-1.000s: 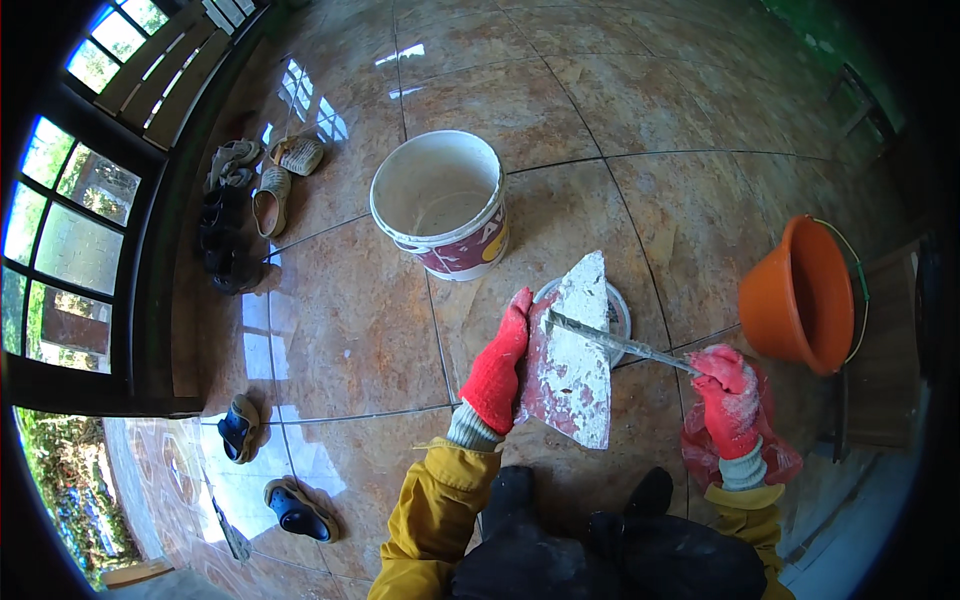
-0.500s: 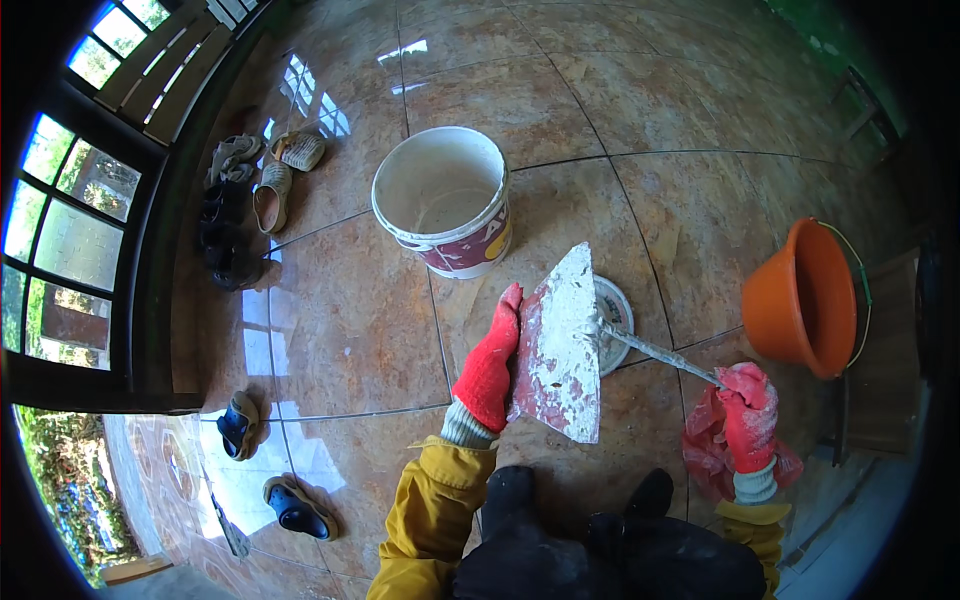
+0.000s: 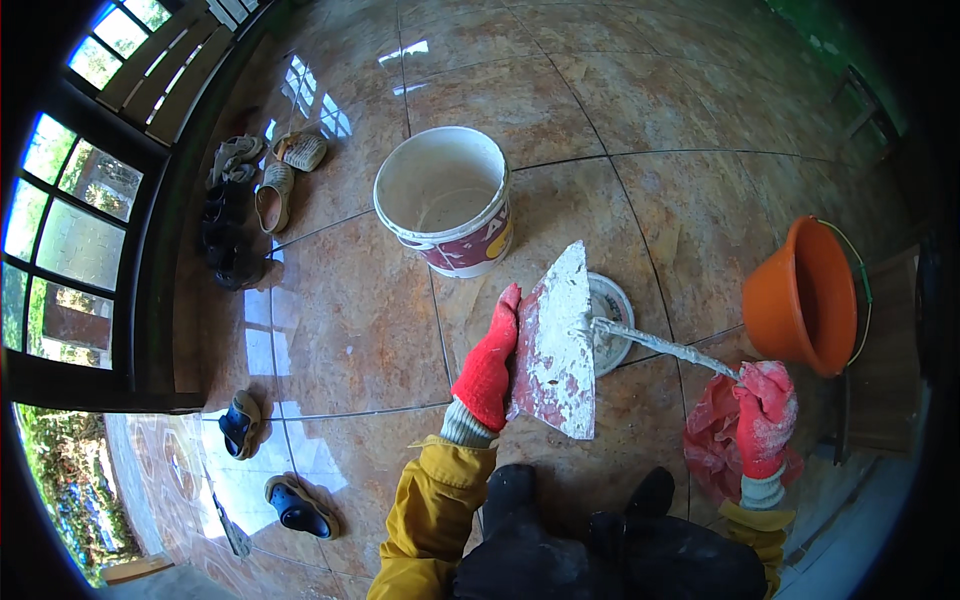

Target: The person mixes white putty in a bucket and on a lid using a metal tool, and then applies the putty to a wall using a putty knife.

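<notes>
My left hand (image 3: 488, 360), in a red glove, is closed on the edge of a flat reddish board (image 3: 550, 370) smeared with white plaster. In my right hand (image 3: 765, 415), also red-gloved and dusted white, is a thin plaster-coated stick (image 3: 665, 345). The stick's far end reaches the board's right edge; whether it touches is hard to tell. Partly hidden behind the board, a round white lid (image 3: 612, 300) lies on the floor. A crumpled pink plastic bag (image 3: 708, 430) sits beside and below my right hand.
Beyond the board stands a white bucket (image 3: 470, 250) with a maroon band. An orange bucket (image 3: 775, 300) lies tilted at the right. Several shoes (image 3: 272, 195) line the left wall, and blue clogs (image 3: 300, 510) lie near the doorway. Glossy brown tiles (image 3: 340, 350) cover the floor.
My right hand has shifted a little to the right with the stick, drawing it slightly back. The board has moved very slightly left; my left hand keeps its hold.
</notes>
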`<state>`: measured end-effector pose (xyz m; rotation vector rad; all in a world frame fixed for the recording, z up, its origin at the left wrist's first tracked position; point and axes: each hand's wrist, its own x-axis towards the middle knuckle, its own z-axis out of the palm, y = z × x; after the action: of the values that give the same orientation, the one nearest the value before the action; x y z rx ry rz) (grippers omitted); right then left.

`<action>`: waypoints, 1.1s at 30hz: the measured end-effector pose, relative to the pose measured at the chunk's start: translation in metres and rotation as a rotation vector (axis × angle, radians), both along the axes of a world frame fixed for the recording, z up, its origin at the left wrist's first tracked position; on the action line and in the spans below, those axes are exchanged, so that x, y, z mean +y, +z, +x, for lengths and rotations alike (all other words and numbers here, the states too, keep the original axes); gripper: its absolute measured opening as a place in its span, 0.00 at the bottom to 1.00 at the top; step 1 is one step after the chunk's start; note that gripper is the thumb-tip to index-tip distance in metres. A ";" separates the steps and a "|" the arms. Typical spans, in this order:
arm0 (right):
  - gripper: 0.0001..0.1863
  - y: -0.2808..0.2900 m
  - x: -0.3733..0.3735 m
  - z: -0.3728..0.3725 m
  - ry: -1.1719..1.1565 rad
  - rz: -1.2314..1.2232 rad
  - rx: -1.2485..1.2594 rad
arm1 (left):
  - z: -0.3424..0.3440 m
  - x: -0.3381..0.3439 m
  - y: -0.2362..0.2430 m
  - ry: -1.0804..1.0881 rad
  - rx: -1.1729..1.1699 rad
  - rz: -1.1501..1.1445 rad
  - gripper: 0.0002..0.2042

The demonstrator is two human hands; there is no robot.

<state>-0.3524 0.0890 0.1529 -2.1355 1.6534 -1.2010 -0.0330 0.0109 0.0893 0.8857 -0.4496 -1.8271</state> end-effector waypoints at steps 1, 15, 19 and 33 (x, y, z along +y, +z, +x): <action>0.16 0.002 0.001 -0.001 0.011 -0.071 0.113 | 0.000 0.000 -0.005 -0.007 0.016 -0.002 0.29; 0.14 0.000 0.020 0.005 0.057 -0.223 0.617 | 0.008 0.004 -0.019 0.006 -0.002 0.042 0.28; 0.12 -0.008 0.023 0.005 0.045 -0.155 0.651 | 0.020 0.007 -0.035 0.007 0.006 0.120 0.27; 0.12 -0.048 0.033 0.000 -0.142 0.089 0.135 | 0.034 0.000 -0.086 0.000 -0.654 0.327 0.28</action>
<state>-0.3525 0.1221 0.1044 -2.1183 1.9067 -1.0174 0.0010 0.0105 0.0037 1.7216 -0.5558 -1.6024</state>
